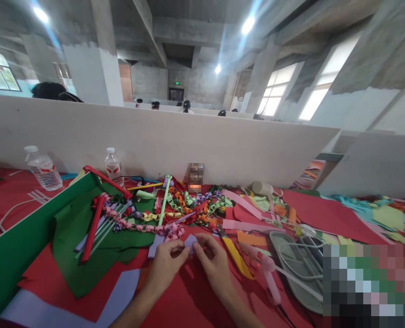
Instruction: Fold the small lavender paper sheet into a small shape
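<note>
A small lavender paper piece is pinched between the fingertips of both hands. My left hand grips its left side, thumb and fingers together. On its other side my right hand closes thumb and fingers on the paper. Just beyond the hands lies a pink and lavender paper chain. Another lavender sheet rests flat behind my left hand. Right of my right hand are a yellow-handled cutting tool and a pink glue gun with a cord.
Colourful paper chains and strips spread across the red table covering. Green paper and rolled red tubes lie left. Two water bottles stand before the white partition. A grey tray holds items at right.
</note>
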The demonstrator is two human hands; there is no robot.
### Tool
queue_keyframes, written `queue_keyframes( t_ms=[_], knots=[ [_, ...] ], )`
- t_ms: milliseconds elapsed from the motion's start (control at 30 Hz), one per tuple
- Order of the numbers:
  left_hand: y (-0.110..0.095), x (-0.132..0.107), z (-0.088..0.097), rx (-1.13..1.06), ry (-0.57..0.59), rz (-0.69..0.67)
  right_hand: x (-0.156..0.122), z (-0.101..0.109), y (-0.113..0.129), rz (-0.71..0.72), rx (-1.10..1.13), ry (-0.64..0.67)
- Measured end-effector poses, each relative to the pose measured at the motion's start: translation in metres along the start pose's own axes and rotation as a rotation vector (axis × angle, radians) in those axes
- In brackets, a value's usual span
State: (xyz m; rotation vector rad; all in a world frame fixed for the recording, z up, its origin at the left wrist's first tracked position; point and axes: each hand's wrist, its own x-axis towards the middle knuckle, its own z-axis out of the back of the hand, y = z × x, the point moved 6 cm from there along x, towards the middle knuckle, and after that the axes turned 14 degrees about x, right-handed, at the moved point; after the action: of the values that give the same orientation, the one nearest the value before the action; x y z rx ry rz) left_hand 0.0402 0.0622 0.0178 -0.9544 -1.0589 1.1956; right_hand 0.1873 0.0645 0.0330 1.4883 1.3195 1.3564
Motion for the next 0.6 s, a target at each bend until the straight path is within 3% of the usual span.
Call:
queue_keyframes(
  t_ms=[100, 233, 433, 600],
  knots=[
    [0.005, 0.001, 0.001, -0.108, -0.013, 0.055, 0.001, 0.001, -0.005, -0.013, 0.074, -0.007],
    [0.003, 0.001, -0.003, -0.172, 0.058, 0.033, 0.002, 0.003, -0.006, -0.027, 0.132, -0.034],
    [0.002, 0.001, -0.005, -0.174, 0.033, 0.046, 0.000, -0.001, 0.004, -0.001, -0.006, 0.008],
    [-0.005, 0.002, 0.001, -0.061, 0.002, -0.037, -0.001, -0.001, 0.002, -0.001, -0.074, 0.025]
  ],
)
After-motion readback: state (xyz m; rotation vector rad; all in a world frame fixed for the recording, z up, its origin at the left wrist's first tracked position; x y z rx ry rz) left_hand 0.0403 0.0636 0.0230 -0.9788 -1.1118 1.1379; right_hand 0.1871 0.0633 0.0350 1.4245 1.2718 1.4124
